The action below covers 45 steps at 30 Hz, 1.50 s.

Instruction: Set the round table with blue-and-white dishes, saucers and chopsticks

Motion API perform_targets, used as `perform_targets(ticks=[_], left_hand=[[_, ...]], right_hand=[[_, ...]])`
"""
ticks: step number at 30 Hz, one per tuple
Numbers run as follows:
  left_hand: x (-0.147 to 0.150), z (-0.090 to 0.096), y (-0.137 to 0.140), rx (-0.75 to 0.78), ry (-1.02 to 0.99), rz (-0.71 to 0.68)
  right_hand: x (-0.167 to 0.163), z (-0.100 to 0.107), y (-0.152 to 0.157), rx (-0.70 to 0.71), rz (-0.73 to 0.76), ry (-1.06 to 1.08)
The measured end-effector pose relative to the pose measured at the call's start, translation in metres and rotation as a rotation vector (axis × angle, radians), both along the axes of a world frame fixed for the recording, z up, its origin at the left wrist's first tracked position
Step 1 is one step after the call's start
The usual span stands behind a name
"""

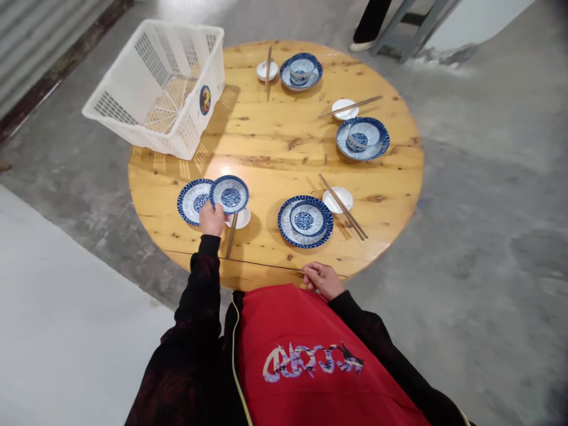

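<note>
My left hand [212, 219] grips the rim of a blue-and-white bowl [229, 194], thumb on the near side. The bowl is held above the table and overlaps the right part of a blue-patterned plate [193, 202]. Just below it, a small white dish [240, 219] is partly covered, with a pair of chopsticks [231, 238] leaning on it. At the table's near edge, my right hand [323, 280] has its fingers curled together, with nothing visible in them. Closest to that hand is another plate [306, 241] with a bowl [307, 219] on it.
A white plastic basket [181, 133] stands at the table's [266, 148] far left. Further settings include a bowl [302, 68] at the back and another bowl [364, 136] at the right. Chopsticks [344, 207] rest across a white dish [338, 200]. A person's foot [362, 45] shows beyond the table.
</note>
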<state>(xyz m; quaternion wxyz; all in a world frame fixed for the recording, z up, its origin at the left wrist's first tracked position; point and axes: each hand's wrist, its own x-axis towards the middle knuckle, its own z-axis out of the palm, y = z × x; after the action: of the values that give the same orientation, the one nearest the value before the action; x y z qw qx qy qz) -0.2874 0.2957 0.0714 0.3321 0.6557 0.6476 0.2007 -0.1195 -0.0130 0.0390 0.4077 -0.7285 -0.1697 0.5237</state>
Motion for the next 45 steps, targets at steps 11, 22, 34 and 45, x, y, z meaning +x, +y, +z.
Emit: perform_targets(ticks=[11,22,34,45], left_hand=[[0.117,0.028,-0.104,-0.062,0.123,-0.592],[0.138,0.024,-0.115,-0.008,0.382,-0.663],[0.14,0.012,-0.114,-0.029,0.438,-0.648],[0.137,0.012,-0.12,-0.08,0.432,-0.699]], right_hand=[[0.007,0.008,-0.003,-0.007,-0.088,0.099],[0.021,0.002,-0.015,0.041,-0.117,0.099],[0.026,0.001,-0.012,0.03,-0.108,0.092],[0.03,0.001,-0.016,-0.027,-0.101,0.074]])
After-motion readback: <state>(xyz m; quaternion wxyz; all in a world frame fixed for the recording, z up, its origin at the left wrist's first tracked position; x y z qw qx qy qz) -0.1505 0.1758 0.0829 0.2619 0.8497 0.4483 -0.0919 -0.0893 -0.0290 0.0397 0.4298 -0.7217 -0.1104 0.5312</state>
